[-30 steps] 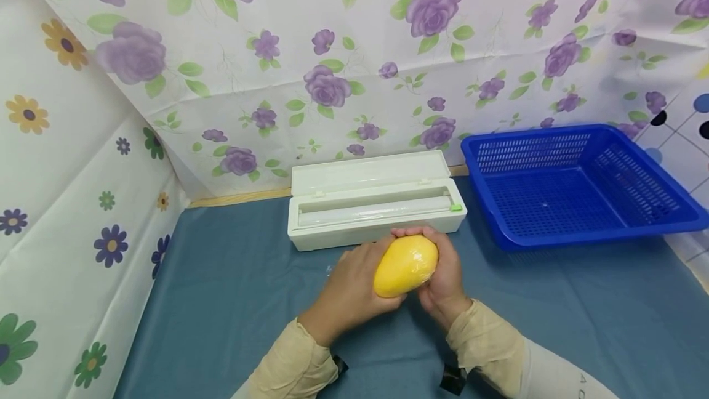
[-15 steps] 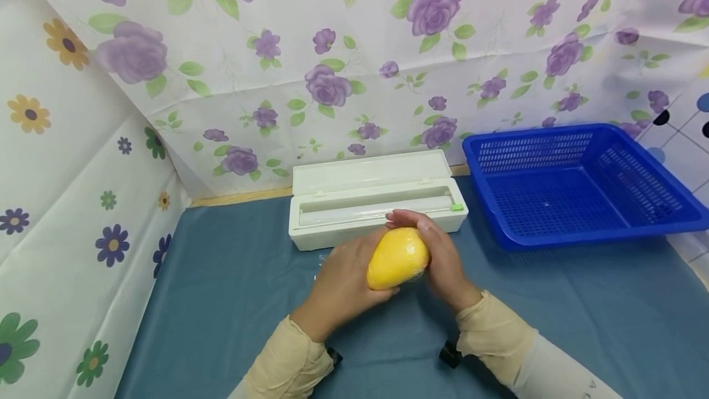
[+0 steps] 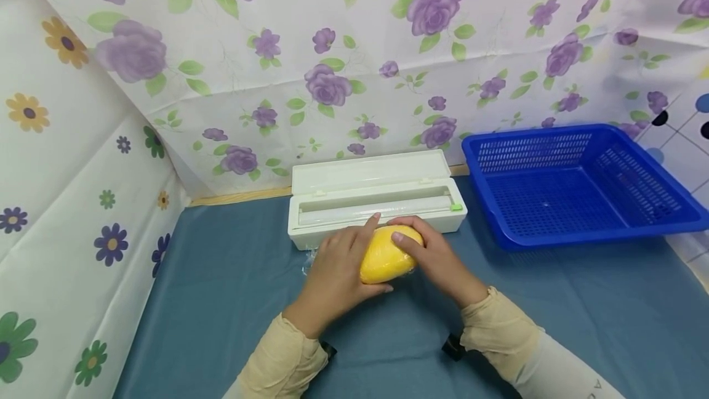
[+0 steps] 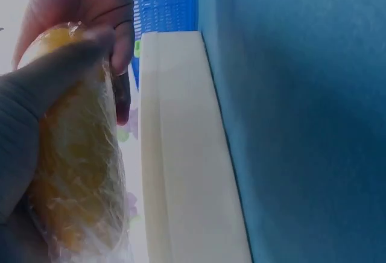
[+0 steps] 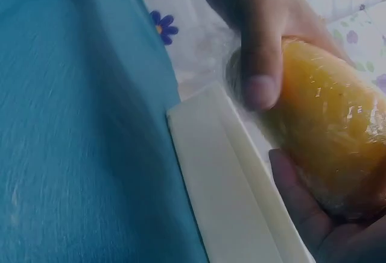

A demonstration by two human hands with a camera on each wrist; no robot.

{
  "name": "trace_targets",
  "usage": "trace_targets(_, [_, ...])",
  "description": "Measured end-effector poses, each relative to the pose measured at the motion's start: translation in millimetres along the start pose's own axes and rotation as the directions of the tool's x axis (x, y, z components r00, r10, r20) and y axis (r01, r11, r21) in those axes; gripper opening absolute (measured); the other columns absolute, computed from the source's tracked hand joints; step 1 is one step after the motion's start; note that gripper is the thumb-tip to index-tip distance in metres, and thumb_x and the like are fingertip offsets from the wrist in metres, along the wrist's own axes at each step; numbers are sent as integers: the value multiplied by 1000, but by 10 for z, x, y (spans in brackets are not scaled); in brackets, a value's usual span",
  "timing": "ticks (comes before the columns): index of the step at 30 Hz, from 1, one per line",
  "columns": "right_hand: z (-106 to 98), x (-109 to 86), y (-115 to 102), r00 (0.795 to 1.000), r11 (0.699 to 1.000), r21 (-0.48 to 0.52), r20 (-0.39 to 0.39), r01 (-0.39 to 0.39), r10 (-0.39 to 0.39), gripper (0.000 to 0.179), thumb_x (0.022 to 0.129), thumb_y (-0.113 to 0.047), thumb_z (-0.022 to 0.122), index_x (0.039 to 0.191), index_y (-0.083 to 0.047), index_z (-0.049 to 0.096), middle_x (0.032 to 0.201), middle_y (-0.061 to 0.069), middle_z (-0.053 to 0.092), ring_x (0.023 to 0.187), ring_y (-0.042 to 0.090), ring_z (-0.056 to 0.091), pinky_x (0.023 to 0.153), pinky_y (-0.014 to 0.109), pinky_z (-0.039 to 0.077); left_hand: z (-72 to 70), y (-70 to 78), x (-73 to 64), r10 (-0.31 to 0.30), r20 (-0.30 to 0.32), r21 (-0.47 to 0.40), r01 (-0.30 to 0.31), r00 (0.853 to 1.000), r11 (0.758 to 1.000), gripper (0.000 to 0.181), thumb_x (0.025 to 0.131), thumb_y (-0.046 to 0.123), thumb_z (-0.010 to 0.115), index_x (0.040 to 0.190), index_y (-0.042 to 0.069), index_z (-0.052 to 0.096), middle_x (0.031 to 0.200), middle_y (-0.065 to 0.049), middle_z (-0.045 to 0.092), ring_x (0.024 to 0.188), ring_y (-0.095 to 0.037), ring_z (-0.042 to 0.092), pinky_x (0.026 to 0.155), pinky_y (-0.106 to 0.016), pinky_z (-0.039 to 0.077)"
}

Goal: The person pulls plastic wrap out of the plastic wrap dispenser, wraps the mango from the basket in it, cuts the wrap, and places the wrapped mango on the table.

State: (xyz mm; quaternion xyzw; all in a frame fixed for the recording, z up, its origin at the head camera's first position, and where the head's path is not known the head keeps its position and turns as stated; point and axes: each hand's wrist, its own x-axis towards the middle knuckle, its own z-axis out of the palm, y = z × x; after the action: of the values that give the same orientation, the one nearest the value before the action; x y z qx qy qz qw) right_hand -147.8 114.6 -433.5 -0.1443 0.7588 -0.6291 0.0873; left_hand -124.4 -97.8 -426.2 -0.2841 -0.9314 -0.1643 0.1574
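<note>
A yellow mango [image 3: 386, 258] wrapped in shiny cling film is held above the table between both hands. My left hand [image 3: 335, 270] grips its left side, the thumb [image 4: 66, 64] lying across the fruit in the left wrist view. On the other side my right hand [image 3: 443, 263] holds it, with the thumb on top. In the right wrist view the film looks wrinkled over the mango [image 5: 332, 112]. A loose bit of clear film [image 3: 308, 260] sticks out beyond the left hand. Just behind the hands stands a white cling film box [image 3: 318, 240], its lid raised and a film roll [image 3: 382, 209] inside.
A blue plastic basket [image 3: 554, 240] with perforated walls stands at the right rear. Blue-green cloth [image 3: 221, 300] covers the table. Flower-patterned sheets [image 3: 266, 103] hang behind and to the left.
Both hands have shifted left and slightly away with the mango. The right hand lifted its fingers along the fruit, then took hold again with its thumb on top. Box and basket stay put.
</note>
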Motion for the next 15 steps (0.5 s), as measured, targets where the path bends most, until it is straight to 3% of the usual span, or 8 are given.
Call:
trace_targets(4, [-11, -5, -5, 999, 1000, 25, -50, 13, -12, 32, 105, -32, 53, 132, -15, 58, 121, 10, 60, 96, 29, 58, 82, 29, 55, -38, -44, 13, -10, -38, -62, 8, 999, 998, 117, 72, 65, 83, 160, 16, 25, 126, -7, 61, 117, -27, 59, 113, -54, 40])
trace_targets(11, [-28, -16, -17, 994, 998, 55, -107, 6, 0, 34, 106, -36, 49, 133, -17, 57, 119, 9, 58, 96, 29, 57, 83, 30, 53, -84, -111, 24, -107, -116, -217, 80, 988, 973, 66, 102, 57, 47, 150, 12, 43, 128, -8, 63, 121, -27, 58, 118, -57, 33])
trace_targets(15, [6, -28, -28, 995, 995, 94, -103, 11, -1, 35, 106, -37, 48, 134, -17, 56, 121, 9, 57, 99, 29, 57, 84, 31, 53, -71, -142, 30, -145, -175, -312, 85, 974, 946, 47, 106, 43, 47, 137, 9, 55, 124, -8, 65, 116, -25, 60, 111, -53, 40])
